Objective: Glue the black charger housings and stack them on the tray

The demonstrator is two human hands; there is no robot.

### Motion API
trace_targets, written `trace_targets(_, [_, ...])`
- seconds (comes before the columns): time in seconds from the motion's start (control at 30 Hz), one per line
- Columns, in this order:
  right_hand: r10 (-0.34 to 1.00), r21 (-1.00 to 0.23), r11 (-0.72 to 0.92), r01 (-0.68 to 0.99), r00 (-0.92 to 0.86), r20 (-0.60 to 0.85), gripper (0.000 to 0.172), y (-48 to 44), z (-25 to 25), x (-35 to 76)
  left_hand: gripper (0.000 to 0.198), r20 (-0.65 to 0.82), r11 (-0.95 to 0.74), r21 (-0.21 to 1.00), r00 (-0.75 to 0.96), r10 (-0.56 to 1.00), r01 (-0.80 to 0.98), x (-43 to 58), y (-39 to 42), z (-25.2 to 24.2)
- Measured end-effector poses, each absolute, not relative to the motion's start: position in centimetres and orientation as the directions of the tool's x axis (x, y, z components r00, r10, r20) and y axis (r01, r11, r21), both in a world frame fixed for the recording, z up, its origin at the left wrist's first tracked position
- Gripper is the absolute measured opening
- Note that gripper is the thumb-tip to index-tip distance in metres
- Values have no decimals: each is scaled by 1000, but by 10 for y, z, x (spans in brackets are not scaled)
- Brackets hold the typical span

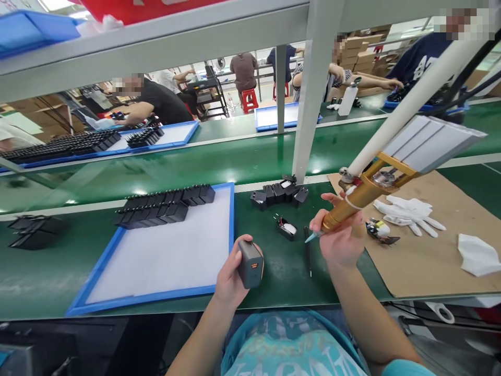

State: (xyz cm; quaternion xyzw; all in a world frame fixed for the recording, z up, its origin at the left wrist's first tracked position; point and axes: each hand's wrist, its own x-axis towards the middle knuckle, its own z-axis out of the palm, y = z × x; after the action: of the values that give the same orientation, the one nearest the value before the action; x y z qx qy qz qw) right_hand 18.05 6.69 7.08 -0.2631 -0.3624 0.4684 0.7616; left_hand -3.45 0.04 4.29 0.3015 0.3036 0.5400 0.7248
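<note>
Low in the middle of the frame the left hand (231,275) is wrapped around a grey charger (250,263), fingers behind it and the thumb along its left edge, so its port face looks at the camera. The back of the charger is hidden by the palm.

Just right of it, the right hand (340,236) is closed around the gold barrel of a hanging tool (354,201). The tool's thin tip (312,237) pokes out to the left of the fingers, above the green belt (282,271) and apart from the charger. Its upper end runs into a white hose (410,99) that leaves the frame at the upper right, so where it hangs from cannot be seen. The works at the head of the tool are too small to make out.

On the belt between the hands lie a dark pen-like stick (308,250) and an open black shell (287,228) with something white in it. Behind them, mid-frame, is a heap of black housings (278,194).

At left centre a white tray (164,256) with a blue rim carries two rows of black parts (166,206) along its far edge. At the right a cardboard sheet (422,261) holds white gloves (409,214), a small loose part (379,231) whose make-up is unclear, and a white cloth (479,255), which reaches the frame's right edge.

Across the upper frame, shelf posts partly block other people at work at the far belt.
</note>
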Motion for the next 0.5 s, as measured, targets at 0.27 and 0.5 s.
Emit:
trace_targets(0.27, [892,-732,448,-513,316,324,38,67,68,183,48,283,-55,439,-80,956,897,-134,70,36])
trace_targets(0.5, [890,-728,452,-516,315,329,38,70,65,182,48,400,127,-229,-26,916,965,-223,131,31])
